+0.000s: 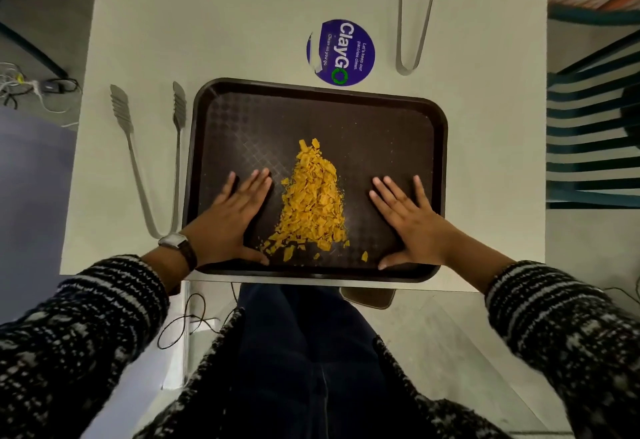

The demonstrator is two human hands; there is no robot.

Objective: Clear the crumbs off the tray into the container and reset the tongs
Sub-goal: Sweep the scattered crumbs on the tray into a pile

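A dark brown tray (381, 127) lies on the white table at its near edge. A heap of yellow-orange crumbs (313, 203) sits in the tray's near middle. My left hand (228, 220) rests flat on the tray to the left of the heap, fingers apart. On the other side of the heap my right hand (412, 220) lies flat too. Neither hand holds anything. One pair of metal tongs (152, 161) lies on the table left of the tray. A second pair of tongs (414, 16) lies at the far right. A dark container (369, 296) shows partly below the table's near edge.
A round purple sticker (341, 52) is stuck on the table beyond the tray. A striped chair (592, 140) stands to the right of the table. Cables (34, 87) lie on the floor at the left. My legs are under the near edge.
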